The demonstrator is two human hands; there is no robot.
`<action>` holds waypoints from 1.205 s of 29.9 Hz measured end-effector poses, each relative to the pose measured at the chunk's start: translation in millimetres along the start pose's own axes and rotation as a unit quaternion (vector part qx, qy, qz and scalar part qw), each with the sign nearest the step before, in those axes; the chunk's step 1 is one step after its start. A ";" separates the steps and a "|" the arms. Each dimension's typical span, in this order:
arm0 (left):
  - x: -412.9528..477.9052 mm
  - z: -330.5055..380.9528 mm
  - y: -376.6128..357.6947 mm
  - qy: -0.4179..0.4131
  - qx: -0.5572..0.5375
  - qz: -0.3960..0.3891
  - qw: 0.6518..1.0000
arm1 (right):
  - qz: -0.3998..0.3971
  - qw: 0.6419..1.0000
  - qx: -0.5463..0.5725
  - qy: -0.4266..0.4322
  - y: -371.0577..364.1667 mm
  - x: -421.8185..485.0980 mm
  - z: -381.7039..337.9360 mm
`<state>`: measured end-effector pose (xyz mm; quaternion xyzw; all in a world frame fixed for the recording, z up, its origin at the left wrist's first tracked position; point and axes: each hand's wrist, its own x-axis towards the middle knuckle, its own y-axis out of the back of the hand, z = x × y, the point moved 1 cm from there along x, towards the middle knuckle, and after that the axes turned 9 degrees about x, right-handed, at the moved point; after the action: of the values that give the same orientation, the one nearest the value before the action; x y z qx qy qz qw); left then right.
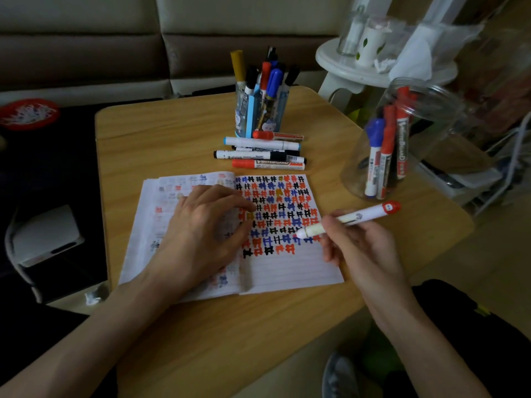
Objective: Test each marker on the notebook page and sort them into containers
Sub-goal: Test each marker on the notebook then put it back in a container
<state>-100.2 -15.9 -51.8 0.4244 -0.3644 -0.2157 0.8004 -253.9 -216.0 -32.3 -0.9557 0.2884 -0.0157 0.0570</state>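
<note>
An open notebook (290, 268) lies on the wooden table (172, 133), its right page covered with red, blue and black test marks. My left hand (201, 237) rests on the left page with fingers loosely bent. My right hand (356, 242) grips a white marker (353, 218) with a red end over the right page's edge, its pale tip pointing left at the marks. Several loose markers (261, 152) lie behind the notebook. A blue pen cup (260, 116) full of markers stands behind them. A clear plastic jar (402, 145) at the right holds red and blue markers.
A white round stool (344, 64) with glass jars and tissue stands behind the table at the right. A sofa runs along the back. A red bowl (27, 113) sits at the far left, a white box (46, 234) below it. My knee is at the lower right.
</note>
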 end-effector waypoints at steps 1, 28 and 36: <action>-0.3 -0.4 -0.2 0.000 0.003 -0.004 1.000 | 0.006 1.000 -0.001 0.008 -1.3 0.9 1.2; -1.8 -3.0 -3.9 -0.002 0.031 -0.004 1.000 | -0.013 0.998 -0.039 0.037 0.5 0.7 11.8; -1.3 -2.7 -4.5 0.000 0.032 -0.007 0.999 | -0.022 0.996 -0.066 0.047 -1.6 1.3 14.2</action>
<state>-99.1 -16.1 -57.2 0.4524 -0.3685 -0.2096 0.7846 -251.0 -214.0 -46.2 -0.9617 0.2699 -0.0432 -0.0199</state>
